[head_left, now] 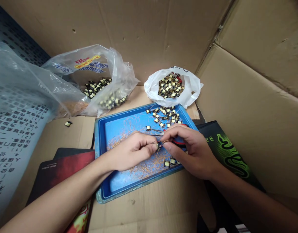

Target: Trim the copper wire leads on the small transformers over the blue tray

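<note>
Over a blue tray [122, 194], my left hand [134, 150] pinches a small transformer coil [159, 147] with metal pins between thumb and forefinger. Most of the coil is hidden by the fingertips. Close to it on the right, my right hand [191, 149] is closed, thumb and forefinger together on a thin copper wire [166, 141] that runs from the coil. Thin-tipped pliers or cutters [157, 132] with red handles lie in the tray, partly under my right hand. Copper wire clippings [149, 168] litter the tray floor beneath both hands.
Several yellow-and-black coils [167, 115] lie at the tray's far right, with a few [172, 161] near its front right. Behind stand a white bag [151, 87] and a clear bag [119, 69], both holding coils. Cardboard walls [139, 38] enclose the back and right.
</note>
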### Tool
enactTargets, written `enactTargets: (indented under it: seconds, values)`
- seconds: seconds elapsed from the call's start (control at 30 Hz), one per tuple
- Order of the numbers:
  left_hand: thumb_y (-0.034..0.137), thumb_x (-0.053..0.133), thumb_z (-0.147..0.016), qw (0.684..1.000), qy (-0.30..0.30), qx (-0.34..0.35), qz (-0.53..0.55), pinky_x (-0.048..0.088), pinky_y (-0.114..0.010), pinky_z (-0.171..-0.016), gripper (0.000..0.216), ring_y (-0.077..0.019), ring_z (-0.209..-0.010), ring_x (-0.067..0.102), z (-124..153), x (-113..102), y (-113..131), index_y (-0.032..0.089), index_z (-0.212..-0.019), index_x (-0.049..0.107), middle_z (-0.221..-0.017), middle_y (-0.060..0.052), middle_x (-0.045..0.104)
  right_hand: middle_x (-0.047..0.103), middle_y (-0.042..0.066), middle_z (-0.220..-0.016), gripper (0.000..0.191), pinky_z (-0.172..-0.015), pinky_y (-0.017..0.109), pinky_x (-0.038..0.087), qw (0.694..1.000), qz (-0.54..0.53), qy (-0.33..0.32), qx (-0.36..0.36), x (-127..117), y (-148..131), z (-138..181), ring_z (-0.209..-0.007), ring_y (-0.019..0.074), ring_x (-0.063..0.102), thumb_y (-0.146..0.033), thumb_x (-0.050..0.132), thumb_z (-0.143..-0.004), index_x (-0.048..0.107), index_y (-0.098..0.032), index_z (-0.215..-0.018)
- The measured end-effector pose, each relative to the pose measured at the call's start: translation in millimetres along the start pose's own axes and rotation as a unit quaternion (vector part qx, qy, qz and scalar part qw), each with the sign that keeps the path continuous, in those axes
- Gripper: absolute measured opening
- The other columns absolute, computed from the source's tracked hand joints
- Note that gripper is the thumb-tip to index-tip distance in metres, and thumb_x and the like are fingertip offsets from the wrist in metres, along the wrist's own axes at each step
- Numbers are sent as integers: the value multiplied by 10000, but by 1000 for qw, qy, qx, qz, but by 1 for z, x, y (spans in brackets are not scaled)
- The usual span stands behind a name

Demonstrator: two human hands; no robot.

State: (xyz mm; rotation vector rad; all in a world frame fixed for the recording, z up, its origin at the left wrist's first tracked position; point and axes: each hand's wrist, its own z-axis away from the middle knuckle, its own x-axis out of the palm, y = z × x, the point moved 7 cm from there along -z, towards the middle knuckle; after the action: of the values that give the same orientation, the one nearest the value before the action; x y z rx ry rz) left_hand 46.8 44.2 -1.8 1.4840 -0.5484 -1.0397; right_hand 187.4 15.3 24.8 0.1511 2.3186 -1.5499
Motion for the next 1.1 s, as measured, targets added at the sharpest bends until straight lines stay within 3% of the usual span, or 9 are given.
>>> enactTargets:
  seconds: [0.43, 0.63, 0.93, 1.1]
  values:
    - [380, 441, -1019, 1000, 24, -12, 9, 261, -239, -574, 417, -78, -587, 289, 0, -4, 3, 175, -661, 382, -608, 56, 330, 696, 14, -845, 113, -808, 386, 447, 991, 112, 21, -66, 1, -8, 3, -819, 177, 624, -110, 644, -894, 621, -207, -840]
    - [292, 455, -993, 999, 28, -19, -12, 272, -232, -575, 353, -74, -593, 303, -1, -3, 1, 164, -665, 422, -621, 53, 350, 672, 1, -799, 97, -795, 391, 428, 986, 131, 18, -102, 1, -16, 6, -786, 172, 619, -107, 637, -872, 616, -199, -853]
    - [379, 445, -1029, 999, 38, -25, 11, 253, -241, -563, 424, -71, -576, 283, -1, -5, 2, 170, -664, 390, -609, 60, 330, 674, 9, -820, 114, -768, 374, 424, 988, 133, 32, -74, -4, -9, 4, -771, 169, 611, -109, 636, -883, 596, -195, -820]
    - [441, 451, -1049, 998, 48, -19, 42, 258, -242, -565, 471, -67, -574, 301, 1, -6, 0, 162, -672, 417, -606, 59, 362, 596, -17, -780, 138, -691, 323, 404, 998, 24, 54, -10, -16, 5, 7, -734, 143, 544, -170, 617, -932, 578, -207, -804]
